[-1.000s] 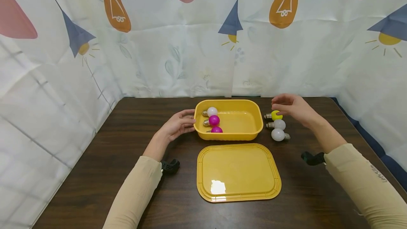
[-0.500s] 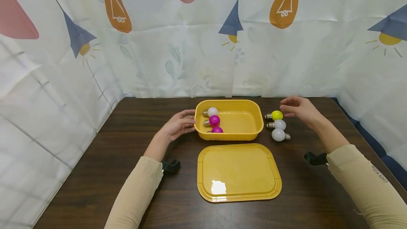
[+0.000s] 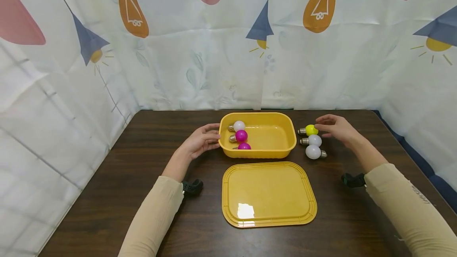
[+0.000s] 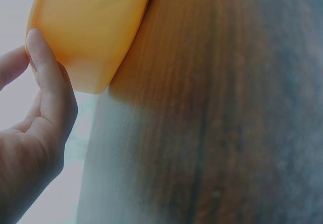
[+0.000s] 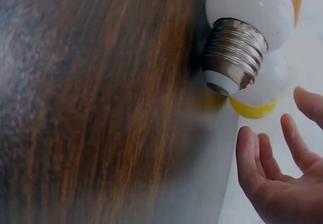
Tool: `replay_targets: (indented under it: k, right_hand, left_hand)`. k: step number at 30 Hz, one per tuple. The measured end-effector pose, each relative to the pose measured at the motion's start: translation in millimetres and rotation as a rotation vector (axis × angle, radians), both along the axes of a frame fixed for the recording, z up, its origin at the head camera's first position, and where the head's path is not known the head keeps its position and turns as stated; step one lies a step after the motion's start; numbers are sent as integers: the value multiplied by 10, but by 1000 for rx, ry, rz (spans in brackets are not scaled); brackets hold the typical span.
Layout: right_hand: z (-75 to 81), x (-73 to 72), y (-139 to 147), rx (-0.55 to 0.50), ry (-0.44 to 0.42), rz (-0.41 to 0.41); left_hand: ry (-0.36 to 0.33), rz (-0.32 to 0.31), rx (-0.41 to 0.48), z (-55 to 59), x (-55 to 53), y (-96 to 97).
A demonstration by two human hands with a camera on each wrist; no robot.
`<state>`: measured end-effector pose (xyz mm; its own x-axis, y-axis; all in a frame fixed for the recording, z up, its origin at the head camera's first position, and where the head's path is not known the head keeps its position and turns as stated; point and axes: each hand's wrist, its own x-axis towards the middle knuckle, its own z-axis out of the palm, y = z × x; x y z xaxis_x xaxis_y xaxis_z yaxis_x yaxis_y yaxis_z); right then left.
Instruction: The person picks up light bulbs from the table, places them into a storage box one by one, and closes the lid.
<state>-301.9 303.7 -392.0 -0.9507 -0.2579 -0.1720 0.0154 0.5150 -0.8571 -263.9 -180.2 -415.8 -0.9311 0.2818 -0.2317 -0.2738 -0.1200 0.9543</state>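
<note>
In the head view my left hand (image 3: 202,142) rests its fingertips against the left rim of a yellow plastic bin (image 3: 271,153). The left wrist view has those fingers (image 4: 48,67) against the bin's wall, mostly extended. Inside the bin lie a white bulb (image 3: 239,125) and two magenta bulbs (image 3: 241,135). To its right, a yellow bulb (image 3: 312,129) and two white bulbs (image 3: 314,152) lie in a column. My right hand (image 3: 337,128) hovers with spread, loosely bent fingers at the yellow bulb's right edge. In the right wrist view a gap shows between its thumb and fingers, with nothing held.
A flat yellow lid (image 3: 269,193) lies on the dark wooden table (image 3: 107,193) in front of the bin. Behind the table hangs a printed white curtain (image 3: 221,58). Each wrist wears a black strap (image 3: 192,186).
My right hand first drew back to the right from the yellow bulb, then came lower and slightly nearer its right edge. The left hand has stayed at the bin's rim.
</note>
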Motion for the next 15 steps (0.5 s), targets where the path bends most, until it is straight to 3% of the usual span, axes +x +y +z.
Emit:
replay_targets:
  k: [15]
  right_hand:
    - [-80,-59,-27,47,-2,57]
  left_hand:
    - [10,-2,-11,-6,-4,-1]
